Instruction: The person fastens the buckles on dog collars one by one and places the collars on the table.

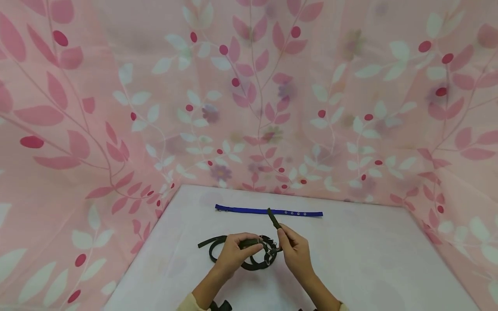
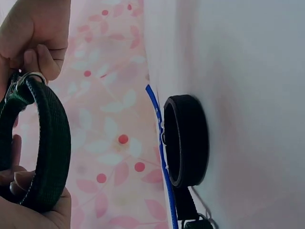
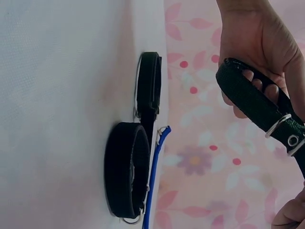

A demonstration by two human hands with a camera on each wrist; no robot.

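A dark green strap with metal rings and eyelets is bent into a loop between both hands. The left hand grips the looped part, its fingers curled through the loop in the right wrist view. With thumb and fingers the right hand pinches the strap near its buckle, and a free strap end sticks up beyond the fingers. Beneath the hands a dark looped strap with metal hardware rests on the white table; its tail points left.
A blue strap with metal eyelets lies across the table behind the hands. Pink leaf-patterned cloth hangs behind and at both sides. A dark object shows at the bottom edge beside the left sleeve.
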